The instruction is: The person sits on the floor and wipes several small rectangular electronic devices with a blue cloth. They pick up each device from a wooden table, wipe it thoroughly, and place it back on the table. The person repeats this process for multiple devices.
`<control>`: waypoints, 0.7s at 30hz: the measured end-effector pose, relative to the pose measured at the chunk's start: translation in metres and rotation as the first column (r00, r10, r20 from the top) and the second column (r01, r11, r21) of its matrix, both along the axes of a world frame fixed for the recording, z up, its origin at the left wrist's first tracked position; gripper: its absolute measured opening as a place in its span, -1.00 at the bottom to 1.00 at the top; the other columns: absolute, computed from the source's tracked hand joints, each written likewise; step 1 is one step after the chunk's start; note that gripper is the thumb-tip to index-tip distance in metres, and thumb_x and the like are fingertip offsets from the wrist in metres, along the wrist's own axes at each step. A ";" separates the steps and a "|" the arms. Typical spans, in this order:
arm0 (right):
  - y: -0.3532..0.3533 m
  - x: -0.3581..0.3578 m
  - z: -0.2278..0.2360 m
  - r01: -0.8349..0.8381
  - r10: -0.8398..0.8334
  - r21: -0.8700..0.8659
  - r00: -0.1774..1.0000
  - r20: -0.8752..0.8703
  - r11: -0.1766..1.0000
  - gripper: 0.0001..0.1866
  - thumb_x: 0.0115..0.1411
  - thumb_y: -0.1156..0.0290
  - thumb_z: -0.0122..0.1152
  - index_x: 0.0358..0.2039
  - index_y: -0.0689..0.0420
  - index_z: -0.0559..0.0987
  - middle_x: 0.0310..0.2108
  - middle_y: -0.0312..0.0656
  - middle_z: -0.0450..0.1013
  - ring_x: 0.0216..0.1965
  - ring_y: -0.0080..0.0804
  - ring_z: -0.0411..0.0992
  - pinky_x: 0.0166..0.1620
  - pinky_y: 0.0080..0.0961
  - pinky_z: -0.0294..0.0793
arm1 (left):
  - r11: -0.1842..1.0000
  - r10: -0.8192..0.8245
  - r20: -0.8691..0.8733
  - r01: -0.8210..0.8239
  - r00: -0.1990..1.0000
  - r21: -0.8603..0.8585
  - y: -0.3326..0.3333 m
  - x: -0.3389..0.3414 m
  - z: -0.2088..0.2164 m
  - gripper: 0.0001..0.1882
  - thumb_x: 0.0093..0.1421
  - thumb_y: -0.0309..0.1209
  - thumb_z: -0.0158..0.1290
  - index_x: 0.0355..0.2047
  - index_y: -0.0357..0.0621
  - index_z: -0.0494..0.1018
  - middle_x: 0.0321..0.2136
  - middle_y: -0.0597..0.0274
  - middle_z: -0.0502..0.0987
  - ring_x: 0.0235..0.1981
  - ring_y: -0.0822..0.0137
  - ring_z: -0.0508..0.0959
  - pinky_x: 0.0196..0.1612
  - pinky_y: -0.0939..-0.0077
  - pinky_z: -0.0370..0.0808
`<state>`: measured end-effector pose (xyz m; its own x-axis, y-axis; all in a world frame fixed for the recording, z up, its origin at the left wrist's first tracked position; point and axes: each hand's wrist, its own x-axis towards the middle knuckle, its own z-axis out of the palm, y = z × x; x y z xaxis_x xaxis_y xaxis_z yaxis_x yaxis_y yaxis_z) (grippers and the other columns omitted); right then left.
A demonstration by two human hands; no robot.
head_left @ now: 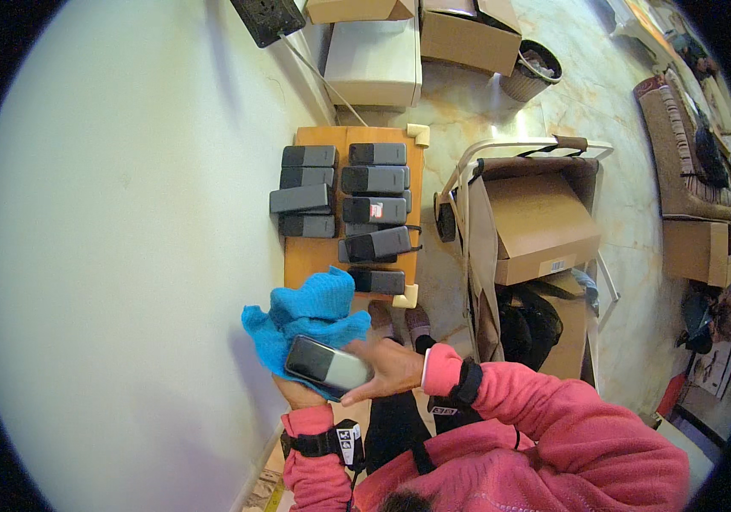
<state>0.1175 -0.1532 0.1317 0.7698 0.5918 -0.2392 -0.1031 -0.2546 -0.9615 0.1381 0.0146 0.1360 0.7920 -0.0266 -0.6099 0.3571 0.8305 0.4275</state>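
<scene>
Presently, one black-and-grey handset (310, 358) is lying on one blue cloth (323, 299), just off the near edge of the desk (310, 263).

Left hand (301, 392), one: supporting the cloth from beneath; fingers largely covered, grip not readable. Right hand (389, 367), one: touching the handset's pale end, thumb and fingers spread apart and blurring; firmness cannot be told.

Hazard, first: smooth casing is resting on loose fabric; a weak hold or a bunching fold could be sending it down towards the two feet (417, 317).

Hazard, second: one askew handset (299, 199) is jutting past the desk's left edge; a knock could be tipping it off.

Desk stock: nine uppermost handsets are showing, four in the left column, five in the right; others are peeping out below, total uncertain. Corner guards (417, 135): two visible, cream.

Beyond: one folding cart (482, 256) is holding one large carton (544, 218); one waste bin (529, 84) and one white box (372, 64) are standing farther off.
</scene>
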 end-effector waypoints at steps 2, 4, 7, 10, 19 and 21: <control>0.001 0.007 0.006 -0.056 0.053 -0.087 0.998 -0.038 0.995 -0.13 -0.14 -0.18 0.35 -0.07 0.34 0.35 -0.45 0.23 0.46 -0.38 0.14 0.48 -0.31 -0.14 0.46 | 0.996 -0.033 -0.073 0.039 0.997 0.080 0.009 0.001 -0.009 -0.50 0.25 0.10 -0.17 -0.04 0.01 0.37 -0.11 0.09 0.47 -0.12 0.09 0.46 -0.03 0.05 0.41; 0.005 0.014 0.012 -0.017 0.017 -0.137 1.000 -0.001 0.990 -0.18 -0.10 -0.11 0.33 -0.06 0.34 0.32 -0.46 0.22 0.46 -0.41 0.15 0.47 -0.33 -0.12 0.46 | 0.996 -0.059 -0.058 0.063 0.997 0.068 0.012 0.000 -0.021 -0.51 0.26 0.08 -0.16 -0.04 0.00 0.36 -0.12 0.12 0.47 -0.13 0.12 0.47 -0.02 0.12 0.42; 0.011 0.027 0.018 0.099 -0.086 -0.199 0.994 0.074 0.975 -0.20 -0.04 -0.11 0.23 -0.04 0.34 0.27 -0.49 0.21 0.46 -0.45 0.16 0.47 -0.36 -0.11 0.46 | 0.994 -0.109 0.045 0.110 0.993 -0.002 0.005 -0.009 -0.036 -0.53 0.27 0.04 -0.15 -0.05 -0.04 0.36 -0.15 0.19 0.47 -0.13 0.20 0.48 -0.02 0.22 0.43; 0.024 0.042 0.018 0.136 -0.104 -0.342 0.988 0.112 0.930 -0.22 -0.01 -0.16 0.16 -0.18 0.41 0.31 -0.53 0.19 0.46 -0.48 0.13 0.47 -0.39 -0.11 0.46 | 0.995 -0.093 -0.099 0.095 0.991 0.016 0.004 -0.013 -0.042 -0.52 0.27 0.00 -0.15 0.03 -0.03 0.35 -0.04 0.16 0.45 -0.04 0.14 0.46 0.07 0.15 0.38; 0.046 0.047 0.009 0.066 0.003 -0.469 0.990 0.144 0.881 -0.33 -0.08 -0.14 0.25 -0.41 0.33 0.36 -0.60 0.13 0.45 -0.54 0.09 0.47 -0.43 -0.16 0.47 | 0.987 -0.129 -0.055 0.134 0.990 0.085 0.055 0.014 -0.071 -0.59 0.26 -0.04 -0.14 -0.13 -0.09 0.42 -0.16 0.15 0.51 -0.15 0.15 0.51 -0.04 0.18 0.45; 0.050 0.051 0.000 0.067 -0.001 -0.479 0.990 0.138 0.875 -0.34 -0.08 -0.14 0.25 -0.43 0.33 0.36 -0.59 0.13 0.45 -0.53 0.09 0.47 -0.43 -0.16 0.46 | 0.987 -0.158 -0.064 0.156 0.985 -0.036 0.054 0.010 -0.080 -0.59 0.26 -0.05 -0.15 -0.10 -0.08 0.41 -0.14 0.17 0.49 -0.12 0.16 0.50 -0.01 0.17 0.44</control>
